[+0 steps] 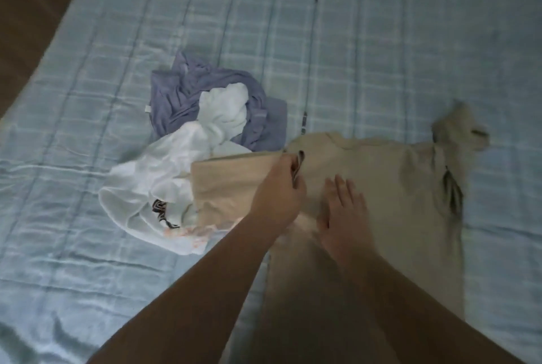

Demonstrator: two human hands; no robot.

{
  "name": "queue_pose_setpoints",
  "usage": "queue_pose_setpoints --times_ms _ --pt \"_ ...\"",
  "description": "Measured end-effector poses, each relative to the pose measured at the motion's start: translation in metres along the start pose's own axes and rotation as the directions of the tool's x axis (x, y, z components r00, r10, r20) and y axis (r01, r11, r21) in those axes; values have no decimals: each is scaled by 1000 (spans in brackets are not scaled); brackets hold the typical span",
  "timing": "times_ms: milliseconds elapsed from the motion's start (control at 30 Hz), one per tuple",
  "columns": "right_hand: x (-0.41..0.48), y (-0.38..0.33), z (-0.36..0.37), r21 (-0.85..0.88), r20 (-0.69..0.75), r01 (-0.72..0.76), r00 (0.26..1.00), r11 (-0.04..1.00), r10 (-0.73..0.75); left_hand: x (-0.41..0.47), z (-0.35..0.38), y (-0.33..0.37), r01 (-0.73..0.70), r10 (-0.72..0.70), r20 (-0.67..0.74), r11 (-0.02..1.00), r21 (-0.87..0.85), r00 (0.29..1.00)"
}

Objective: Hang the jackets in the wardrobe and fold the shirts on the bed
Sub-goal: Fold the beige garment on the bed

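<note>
The bed (381, 41) fills nearly the whole view, covered in a pale blue checked quilt with stitched lines running away from the person. Its left edge runs on a slant toward the far left corner, and a strip of brown floor (26, 11) shows beyond it.

A beige shirt (396, 187) lies spread flat on the near half of the bed, right of the middle, with its collar pointing to the far side. One sleeve (460, 126) sticks out, rumpled, toward the bed's right edge. The shirt's other side reaches left and overlaps the edge of a white shirt (152, 181).

The white shirt is crumpled in a heap just left of the beige one, nearer the bed's left edge, with a dark print (161, 211) showing on its near part. A lavender garment (176, 93) is bunched just beyond it, touching it and partly under it.

Of the hands, the left hand (278, 187) has its fingers curled, pinching a fold of the beige shirt near the shoulder. The right hand (343, 211) lies just beside it, palm down, with fingers straight and spread, pressing on the shirt's chest.
</note>
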State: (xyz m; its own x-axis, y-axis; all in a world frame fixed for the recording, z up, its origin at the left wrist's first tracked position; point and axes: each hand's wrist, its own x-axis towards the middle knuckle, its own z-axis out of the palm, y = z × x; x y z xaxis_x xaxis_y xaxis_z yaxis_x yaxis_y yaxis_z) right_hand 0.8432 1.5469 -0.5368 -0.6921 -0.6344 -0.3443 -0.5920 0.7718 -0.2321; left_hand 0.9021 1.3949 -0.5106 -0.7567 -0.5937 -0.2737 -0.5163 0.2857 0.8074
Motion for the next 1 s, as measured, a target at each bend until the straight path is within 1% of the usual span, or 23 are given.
queue_pose_setpoints --times_ms 100,167,300,400,500,567,700,800,867,933,1000 --pt "-8 65 -6 21 26 -44 999 999 43 6 73 23 -3 -2 51 996 92 999" --pt "-10 102 -8 67 9 -58 998 996 57 10 113 36 15 -26 87 991 130 996" --pt "-9 166 -9 87 -18 -69 997 994 71 18 182 60 17 -38 129 987 157 991" --pt "-9 205 -10 138 -54 -88 994 987 96 20 225 79 -32 5 159 985 168 987" --pt "-10 236 -9 212 -121 -106 984 971 134 21 262 100 -29 -1 175 986 166 985" --pt "-11 255 -9 279 -133 -118 978 953 160 22 282 110 -20 -18 207 983 181 978" --pt "-14 283 -12 377 -63 -208 966 902 249 18 307 119 -19 -48 306 977 214 951" --pt "-8 299 -17 453 -26 -282 944 846 329 15 316 119 -47 -53 340 959 279 939" --pt "3 306 -26 469 -100 -282 924 837 368 15 315 120 -60 -44 352 959 279 935" --pt "21 312 -35 393 -233 -263 898 881 372 17 313 121 -63 -39 361 962 267 932" --pt "44 317 -44 315 -329 -225 886 922 328 19 312 121 -82 -12 354 965 250 935"
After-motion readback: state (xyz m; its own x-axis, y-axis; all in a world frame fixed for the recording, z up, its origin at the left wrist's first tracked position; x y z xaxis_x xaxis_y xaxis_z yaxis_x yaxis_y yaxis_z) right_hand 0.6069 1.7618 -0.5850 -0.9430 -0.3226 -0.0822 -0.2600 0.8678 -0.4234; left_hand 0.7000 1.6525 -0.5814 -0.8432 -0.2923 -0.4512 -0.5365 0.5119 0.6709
